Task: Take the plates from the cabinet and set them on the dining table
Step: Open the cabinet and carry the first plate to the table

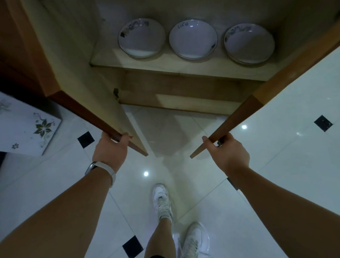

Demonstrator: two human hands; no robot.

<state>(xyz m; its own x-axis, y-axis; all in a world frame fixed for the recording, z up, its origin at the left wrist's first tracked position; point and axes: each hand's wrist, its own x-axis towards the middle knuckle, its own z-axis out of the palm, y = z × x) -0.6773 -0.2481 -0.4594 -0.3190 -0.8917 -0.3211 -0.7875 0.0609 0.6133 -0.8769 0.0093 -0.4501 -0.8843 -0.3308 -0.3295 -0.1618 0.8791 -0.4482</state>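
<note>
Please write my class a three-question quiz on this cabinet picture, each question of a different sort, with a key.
1. How many plates are on the cabinet shelf?
2. True or false: the left hand holds a plate.
3. What does the right hand hold? A) the right door by its edge B) a plate C) nothing

Key: 1. Three. 2. False; it holds the left door. 3. A.
</note>
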